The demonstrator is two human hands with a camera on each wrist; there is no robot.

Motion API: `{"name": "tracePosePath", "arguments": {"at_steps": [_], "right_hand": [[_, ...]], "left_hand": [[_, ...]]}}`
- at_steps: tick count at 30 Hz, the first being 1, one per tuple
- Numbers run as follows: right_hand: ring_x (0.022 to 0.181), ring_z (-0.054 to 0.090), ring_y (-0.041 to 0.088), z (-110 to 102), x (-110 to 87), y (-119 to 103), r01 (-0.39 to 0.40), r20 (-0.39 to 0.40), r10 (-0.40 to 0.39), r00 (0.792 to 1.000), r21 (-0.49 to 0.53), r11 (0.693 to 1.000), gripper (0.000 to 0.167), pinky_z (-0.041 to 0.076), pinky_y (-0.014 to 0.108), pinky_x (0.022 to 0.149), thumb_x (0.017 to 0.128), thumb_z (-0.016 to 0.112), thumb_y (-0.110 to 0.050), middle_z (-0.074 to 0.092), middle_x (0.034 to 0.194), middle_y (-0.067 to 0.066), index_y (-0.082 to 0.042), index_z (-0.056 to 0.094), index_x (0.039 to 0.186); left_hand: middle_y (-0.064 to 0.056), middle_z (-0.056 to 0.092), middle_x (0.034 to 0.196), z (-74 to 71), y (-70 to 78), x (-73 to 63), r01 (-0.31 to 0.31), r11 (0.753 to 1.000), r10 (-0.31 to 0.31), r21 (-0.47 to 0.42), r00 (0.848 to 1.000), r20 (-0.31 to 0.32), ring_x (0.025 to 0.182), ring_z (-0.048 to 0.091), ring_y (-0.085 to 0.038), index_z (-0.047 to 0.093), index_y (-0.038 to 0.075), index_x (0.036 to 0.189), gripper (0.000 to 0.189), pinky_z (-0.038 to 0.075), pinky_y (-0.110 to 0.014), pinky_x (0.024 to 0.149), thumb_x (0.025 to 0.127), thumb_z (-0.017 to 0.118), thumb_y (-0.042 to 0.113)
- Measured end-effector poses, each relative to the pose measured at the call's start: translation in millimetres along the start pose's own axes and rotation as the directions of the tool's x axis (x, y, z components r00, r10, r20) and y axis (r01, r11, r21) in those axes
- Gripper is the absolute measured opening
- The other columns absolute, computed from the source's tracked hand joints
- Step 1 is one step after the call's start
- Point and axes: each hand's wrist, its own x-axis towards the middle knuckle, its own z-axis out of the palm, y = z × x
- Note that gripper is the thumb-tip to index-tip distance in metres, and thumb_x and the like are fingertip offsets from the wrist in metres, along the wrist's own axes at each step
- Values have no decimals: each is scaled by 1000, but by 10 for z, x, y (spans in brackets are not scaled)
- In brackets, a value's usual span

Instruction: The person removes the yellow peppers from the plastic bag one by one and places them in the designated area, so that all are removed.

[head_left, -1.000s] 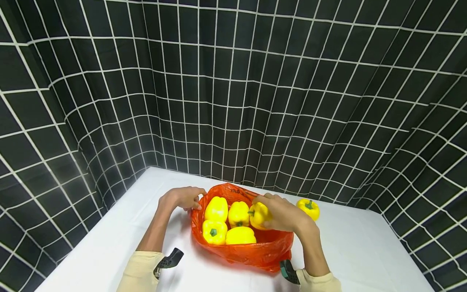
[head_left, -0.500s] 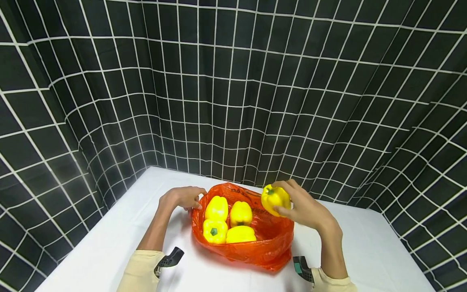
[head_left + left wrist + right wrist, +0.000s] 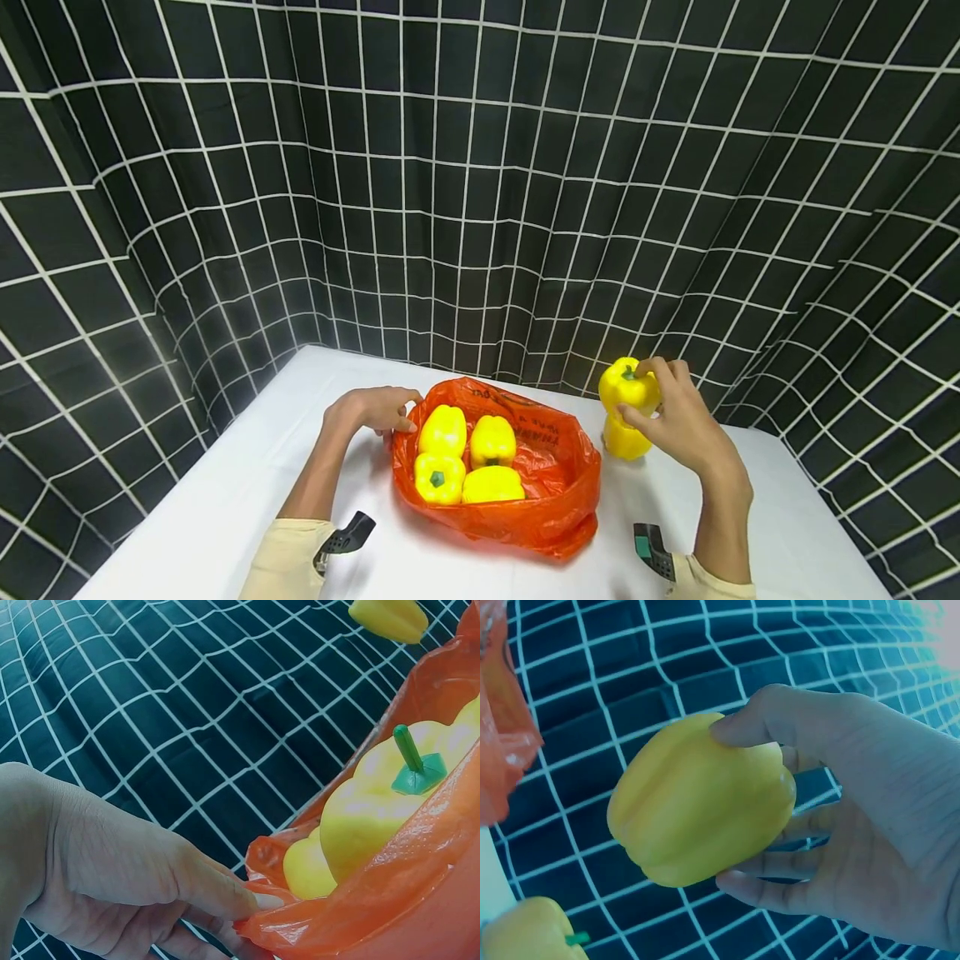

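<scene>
My right hand (image 3: 678,421) holds a yellow bell pepper (image 3: 624,385) up, right of the bag, its green stem showing. In the right wrist view, thumb and fingers grip this pepper (image 3: 701,799) from its sides. Below it in the head view is another yellow bell pepper (image 3: 627,442) on the table, partly covered by the held one. A red plastic bag (image 3: 517,523) lies wide open with several yellow bell peppers (image 3: 442,432) inside. At its left rim, my left hand (image 3: 372,408) pinches the plastic; the left wrist view shows the thumb (image 3: 225,894) on the bag's edge.
A white table (image 3: 225,500) carries everything. Behind and at both sides hangs a black cloth with a white grid (image 3: 480,208). The bag's back wall bears dark printing. A black device (image 3: 348,533) sits at the left wrist, another (image 3: 654,550) at the right.
My right hand has lifted one bell pepper out of the bag and carried it right, to over the pepper on the table. My left hand stays at the bag's rim.
</scene>
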Motion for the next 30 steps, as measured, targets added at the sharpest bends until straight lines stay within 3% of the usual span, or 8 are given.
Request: {"name": "tracePosePath", "arguments": {"at_steps": [7,12,16,23,30], "right_hand": [[100,57,44,-82,-61,137,-56,-87,53,995,-39,998,58,59,63,84,92,78,-25,52,124,31,2,52,135],[108,53,46,-98,-69,188,-80,-120,74,990,-50,995,56,54,67,87,92,78,-25,57,130,33,2,53,134],[110,48,47,-101,-85,240,-126,-109,119,987,-57,990,55,53,68,87,92,76,-26,56,128,34,3,53,133],[100,52,46,-84,-120,402,-180,-97,172,980,-76,981,56,58,60,80,89,77,-20,55,121,37,8,53,131],[92,55,45,-78,-101,561,-256,-30,254,967,-98,962,60,58,57,79,86,78,-17,51,115,39,14,49,128]], "left_hand": [[-7,69,88,1,2,5,-10,1000,10,-1,1000,-7,77,74,-30,52,8,145,49,50,-28,71,100,69,17],[-7,68,89,10,4,-4,-7,1000,7,-2,1000,-4,77,74,-30,53,9,144,48,50,-28,72,100,70,17],[-7,68,90,16,1,-2,-9,1000,9,0,1000,-4,77,74,-30,54,9,143,47,50,-29,72,100,70,16],[-6,67,86,21,-9,9,-12,1000,12,18,1000,-3,76,72,-30,54,9,143,47,50,-28,71,99,70,15],[-5,67,82,31,-8,10,-17,999,18,28,1000,-9,77,71,-30,55,9,142,46,50,-27,70,99,70,14]]}}
